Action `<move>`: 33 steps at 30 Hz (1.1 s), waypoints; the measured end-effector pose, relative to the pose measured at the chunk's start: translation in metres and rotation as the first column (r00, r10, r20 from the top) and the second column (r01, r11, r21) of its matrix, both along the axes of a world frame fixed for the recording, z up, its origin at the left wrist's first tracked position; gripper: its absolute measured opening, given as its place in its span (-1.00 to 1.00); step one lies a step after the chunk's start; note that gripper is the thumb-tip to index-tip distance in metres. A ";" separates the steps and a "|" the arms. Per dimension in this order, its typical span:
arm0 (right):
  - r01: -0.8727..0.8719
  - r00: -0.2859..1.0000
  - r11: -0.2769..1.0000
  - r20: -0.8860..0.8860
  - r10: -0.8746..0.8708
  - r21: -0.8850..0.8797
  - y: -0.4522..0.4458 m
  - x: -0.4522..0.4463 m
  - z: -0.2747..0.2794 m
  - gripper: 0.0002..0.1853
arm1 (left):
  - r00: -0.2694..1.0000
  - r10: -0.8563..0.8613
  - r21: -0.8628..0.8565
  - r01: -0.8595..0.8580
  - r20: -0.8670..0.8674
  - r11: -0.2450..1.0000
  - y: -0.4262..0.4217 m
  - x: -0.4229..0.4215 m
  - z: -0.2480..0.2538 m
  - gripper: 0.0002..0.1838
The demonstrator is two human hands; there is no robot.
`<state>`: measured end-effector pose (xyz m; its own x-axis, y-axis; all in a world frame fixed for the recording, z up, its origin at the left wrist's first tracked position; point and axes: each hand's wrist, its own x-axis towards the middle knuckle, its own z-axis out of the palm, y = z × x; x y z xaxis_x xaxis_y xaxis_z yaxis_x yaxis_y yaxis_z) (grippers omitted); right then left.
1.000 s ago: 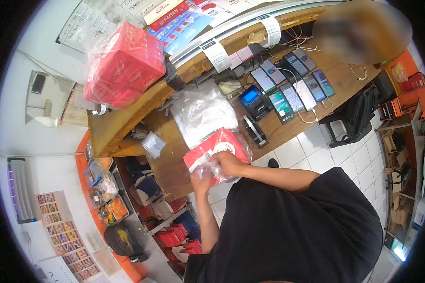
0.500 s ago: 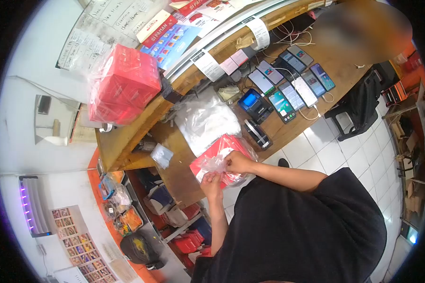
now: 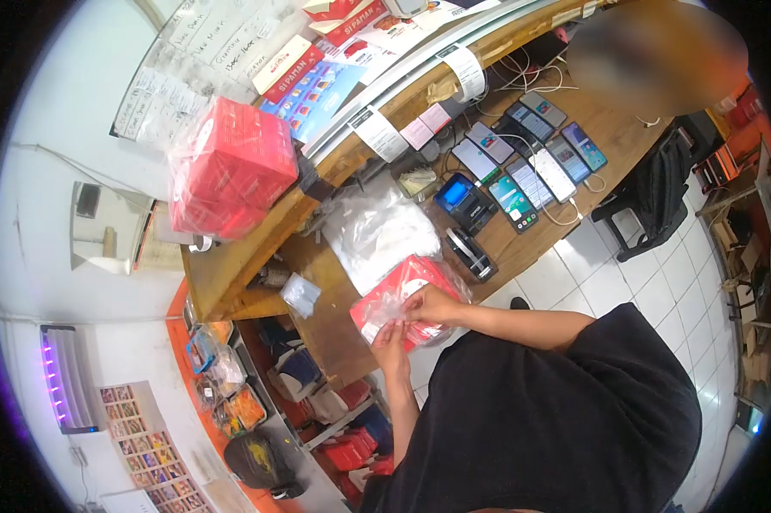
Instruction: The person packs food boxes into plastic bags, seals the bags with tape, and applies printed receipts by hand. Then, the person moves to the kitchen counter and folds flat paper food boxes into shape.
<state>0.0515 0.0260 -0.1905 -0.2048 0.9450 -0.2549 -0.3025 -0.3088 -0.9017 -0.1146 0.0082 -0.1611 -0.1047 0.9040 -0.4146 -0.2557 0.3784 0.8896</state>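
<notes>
A red and white box (image 3: pixel 426 272) sits inside a clear plastic bag (image 3: pixel 385 309) at the table's near edge. My left hand (image 3: pixel 391 344) is closed on the gathered plastic at the near left side of the box. Just beside it, my right hand (image 3: pixel 431 305) pinches the same bunched plastic over the box top. The two hands almost touch, and their fingertips are partly hidden in the crumpled film. A stack of white plastic bags (image 3: pixel 381 235) lies directly behind the box.
Several phones (image 3: pixel 515 205) with cables lie on the wooden table (image 3: pixel 531 248). Near them stand a card terminal (image 3: pixel 465 201) and a black device (image 3: pixel 471 255). Wrapped red boxes (image 3: pixel 236 167) rest on the raised counter. A black chair (image 3: pixel 650 205) and a blurred person are beyond.
Both hands have drawn closer together over the gathered plastic. The whole scene has shifted slightly right and down as the camera moved.
</notes>
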 end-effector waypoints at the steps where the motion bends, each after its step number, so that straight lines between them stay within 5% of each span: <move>1: 0.009 0.999 0.997 0.041 -0.012 0.071 -0.002 0.001 0.003 -0.77 | 0.999 -0.016 0.032 0.017 -0.049 0.999 0.001 -0.001 -0.003 -0.82; 6: -0.011 0.970 0.971 0.239 -0.048 0.240 -0.003 0.001 0.016 -0.82 | 0.903 -0.097 0.146 0.172 -0.418 0.974 0.002 -0.009 -0.021 -0.78; 14: -0.024 0.935 0.974 0.351 -0.059 0.227 -0.018 0.003 0.024 -0.80 | 0.967 0.029 0.074 -0.010 -0.255 0.997 0.017 -0.001 -0.034 -0.72; 17: -0.262 0.951 0.922 0.238 0.196 0.284 -0.010 0.036 0.021 -0.80 | 0.965 0.068 0.079 -0.049 -0.254 0.996 0.018 -0.004 -0.040 -0.67; 19: -0.548 0.836 0.775 0.243 0.492 0.316 0.017 0.077 0.011 -0.79 | 0.961 -0.002 0.057 0.018 -0.275 0.998 0.022 -0.015 -0.030 -0.63; 20: -0.628 0.767 0.634 0.501 0.401 0.452 0.050 0.104 -0.005 -0.79 | 0.957 -0.082 0.015 0.090 -0.279 0.996 0.022 -0.018 -0.009 -0.60; 21: -0.567 0.785 0.768 0.475 0.397 0.296 0.074 0.133 -0.012 -0.73 | 0.947 -0.160 -0.031 0.157 -0.279 0.987 0.018 -0.023 0.006 -0.58; 22: -0.641 0.589 0.695 0.790 0.174 0.325 0.116 0.172 -0.009 -0.75 | 0.923 -0.203 -0.034 0.204 -0.326 0.978 0.011 -0.031 0.012 -0.57; 23: -0.523 0.556 0.817 0.824 0.110 0.244 0.156 0.196 -0.032 -0.71 | 0.895 -0.247 -0.037 0.251 -0.371 0.967 0.004 -0.038 0.016 -0.56; 24: -0.281 0.466 0.916 0.875 -0.131 0.286 0.171 0.219 -0.016 -0.69 | 0.864 -0.288 -0.043 0.297 -0.414 0.954 -0.003 -0.045 0.017 -0.55; 25: -0.350 0.336 0.904 0.933 -0.126 0.248 0.227 0.246 -0.070 -0.58 | 0.858 -0.293 -0.042 0.305 -0.422 0.951 -0.010 -0.052 0.016 -0.56; 29: -0.283 -0.022 0.952 0.993 0.115 -0.116 0.302 0.280 -0.058 -0.27 | 0.861 -0.251 -0.079 0.241 -0.443 0.967 -0.045 -0.068 0.026 -0.58; 30: -0.320 -0.089 0.944 0.990 -0.107 0.074 0.347 0.294 -0.143 -0.26 | 0.867 -0.225 -0.094 0.205 -0.445 0.974 -0.054 -0.072 0.029 -0.59; 33: -0.165 -0.045 0.986 0.999 -0.005 -0.002 0.350 0.293 -0.088 -0.25 | 0.843 -0.242 -0.181 0.175 -0.480 0.968 -0.085 -0.100 0.019 -0.61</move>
<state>0.3440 0.3762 -0.2787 0.1045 0.9752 -0.1952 0.9529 -0.1543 -0.2611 -0.2146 -0.0773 -0.1423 -0.1407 0.8720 -0.4689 0.3030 0.4888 0.8181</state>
